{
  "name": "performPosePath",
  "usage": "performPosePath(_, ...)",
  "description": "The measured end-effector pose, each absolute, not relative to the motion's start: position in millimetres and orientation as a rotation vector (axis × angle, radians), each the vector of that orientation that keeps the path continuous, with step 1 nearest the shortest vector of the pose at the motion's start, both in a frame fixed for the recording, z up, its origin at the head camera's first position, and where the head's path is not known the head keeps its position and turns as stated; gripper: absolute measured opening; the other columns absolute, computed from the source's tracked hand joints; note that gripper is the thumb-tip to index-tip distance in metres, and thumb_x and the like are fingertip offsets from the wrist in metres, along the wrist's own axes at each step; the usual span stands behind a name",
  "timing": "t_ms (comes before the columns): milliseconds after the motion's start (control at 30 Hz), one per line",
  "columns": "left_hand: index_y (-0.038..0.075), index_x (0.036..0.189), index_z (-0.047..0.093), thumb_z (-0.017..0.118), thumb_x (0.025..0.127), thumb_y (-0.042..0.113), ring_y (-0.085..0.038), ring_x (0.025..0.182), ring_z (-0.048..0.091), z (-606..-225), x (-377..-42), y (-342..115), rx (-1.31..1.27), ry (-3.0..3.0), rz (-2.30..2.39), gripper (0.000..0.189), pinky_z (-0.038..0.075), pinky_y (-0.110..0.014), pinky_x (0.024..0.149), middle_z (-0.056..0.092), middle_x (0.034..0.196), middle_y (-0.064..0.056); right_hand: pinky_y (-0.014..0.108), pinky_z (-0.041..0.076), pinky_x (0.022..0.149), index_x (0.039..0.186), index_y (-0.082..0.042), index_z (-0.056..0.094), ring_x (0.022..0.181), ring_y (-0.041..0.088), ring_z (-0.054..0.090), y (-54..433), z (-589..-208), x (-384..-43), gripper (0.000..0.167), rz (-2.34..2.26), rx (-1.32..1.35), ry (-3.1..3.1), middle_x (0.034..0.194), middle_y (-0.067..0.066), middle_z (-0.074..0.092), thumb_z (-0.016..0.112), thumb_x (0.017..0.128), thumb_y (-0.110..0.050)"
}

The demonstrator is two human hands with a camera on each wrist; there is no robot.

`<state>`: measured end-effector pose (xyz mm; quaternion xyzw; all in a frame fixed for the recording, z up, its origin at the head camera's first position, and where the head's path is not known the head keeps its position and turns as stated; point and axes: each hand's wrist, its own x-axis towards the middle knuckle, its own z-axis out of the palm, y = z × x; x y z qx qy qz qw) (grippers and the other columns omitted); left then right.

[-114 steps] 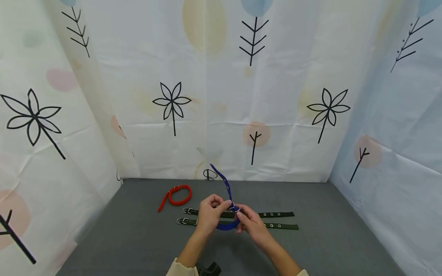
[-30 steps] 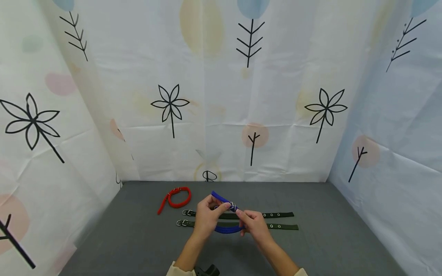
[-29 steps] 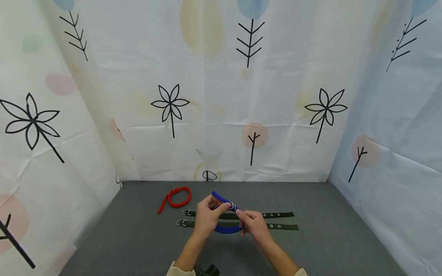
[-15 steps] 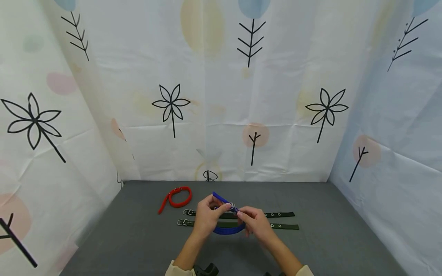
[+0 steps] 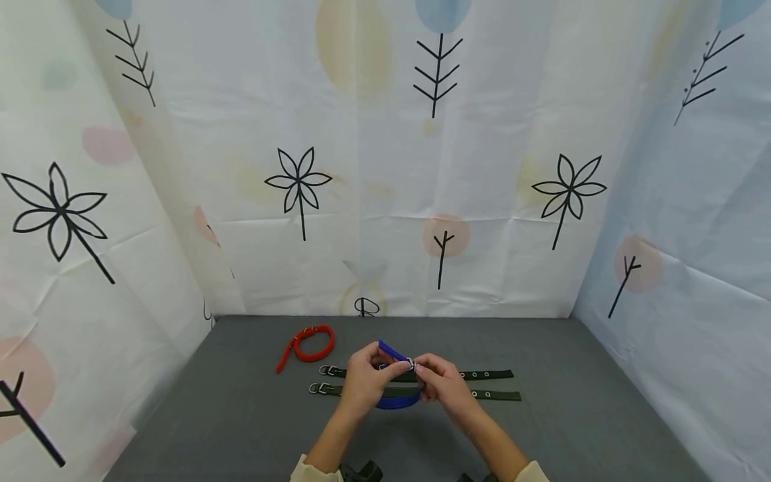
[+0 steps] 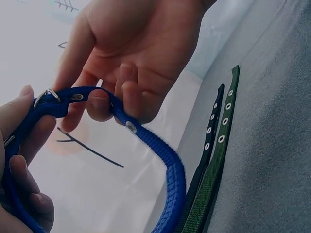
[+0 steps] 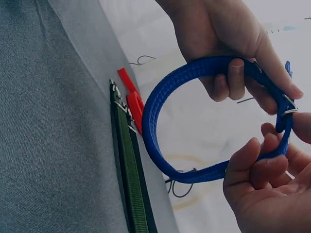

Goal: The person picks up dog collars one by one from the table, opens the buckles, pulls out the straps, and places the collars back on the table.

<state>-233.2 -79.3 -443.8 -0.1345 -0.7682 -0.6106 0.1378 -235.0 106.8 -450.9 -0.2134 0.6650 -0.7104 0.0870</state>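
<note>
Both hands hold a blue collar (image 5: 397,403) bent into a loop above the table. The strap runs through its metal buckle (image 7: 290,110), and the free end (image 5: 393,352) points up and left in the head view. The left hand (image 5: 364,378) pinches the collar by the buckle, thumb on top. The right hand (image 5: 446,381) pinches the strap just right of the buckle, thumb and fingertips close to the left thumb. In the left wrist view, metal eyelets (image 6: 131,127) show along the strap, and the right fingers (image 6: 99,104) curl around it.
Behind and below the hands lie a black collar (image 5: 486,375) and a green collar (image 5: 500,395), side by side with buckles to the left. A coiled red collar (image 5: 310,358) lies at the back left of the grey table (image 5: 241,415). A patterned white curtain (image 5: 385,254) surrounds it.
The collar's free end stood tall earlier; it is now shorter above the hands and leans left. In the last half second the right fingertips have moved up against the buckle.
</note>
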Motion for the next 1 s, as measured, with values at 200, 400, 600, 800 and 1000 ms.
performPosePath(200, 0.011, 0.078, 0.061, 0.083, 0.078, 0.031, -0.016, 0.072, 0.063, -443.7, -233.7, -80.1, -0.402, -2.186, -1.796, 0.03, 0.044, -0.03, 0.064, 0.069, 0.075, 0.003, 0.03, 0.047, 0.063, 0.103, 0.004, 0.062, 0.066, 0.013, 0.046, 105.7, -452.2, -234.5, 0.027, -2.157, -0.531, 1.976, 0.078, 0.003, 0.048, 0.056, 0.1, -0.021)
performPosePath(400, 0.011, 0.077, 0.059, 0.083, 0.078, 0.029, -0.014, 0.07, 0.06, -443.1, -233.3, -82.5, -0.397, -2.147, -1.807, 0.03, 0.041, -0.027, 0.062, 0.067, 0.075, 0.004, 0.027, 0.046, 0.061, 0.095, 0.016, 0.062, 0.061, 0.013, 0.043, 104.3, -452.8, -232.8, 0.04, -2.154, -0.483, 2.035, 0.078, 0.004, 0.061, 0.058, 0.099, -0.023)
performPosePath(600, 0.012, 0.078, 0.058, 0.083, 0.078, 0.028, -0.014, 0.067, 0.057, -443.6, -232.0, -83.7, -0.406, -2.128, -1.823, 0.03, 0.041, -0.026, 0.06, 0.066, 0.073, 0.004, 0.026, 0.045, 0.058, 0.076, 0.02, 0.056, 0.056, 0.015, 0.045, 102.8, -453.6, -231.7, 0.047, -2.158, -0.448, 2.074, 0.058, 0.005, 0.045, 0.058, 0.099, -0.021)
performPosePath(800, 0.01, 0.078, 0.059, 0.083, 0.078, 0.025, -0.014, 0.068, 0.058, -444.2, -230.8, -84.0, -0.399, -2.121, -1.832, 0.029, 0.043, -0.027, 0.061, 0.066, 0.072, 0.002, 0.026, 0.044, 0.055, 0.07, 0.019, 0.055, 0.053, 0.016, 0.046, 104.0, -455.2, -232.5, 0.047, -2.13, -0.467, 2.113, 0.056, 0.006, 0.044, 0.057, 0.099, -0.017)
performPosePath(1000, 0.009, 0.078, 0.058, 0.082, 0.079, 0.021, -0.013, 0.064, 0.053, -439.5, -228.6, -84.8, -0.413, -2.149, -1.809, 0.027, 0.039, -0.024, 0.057, 0.065, 0.072, 0.0, 0.027, 0.044, 0.049, 0.082, 0.01, 0.068, 0.049, 0.012, 0.043, 108.2, -436.4, -227.1, 0.034, -1.93, -0.585, 2.292, 0.06, 0.012, 0.049, 0.054, 0.101, -0.015)
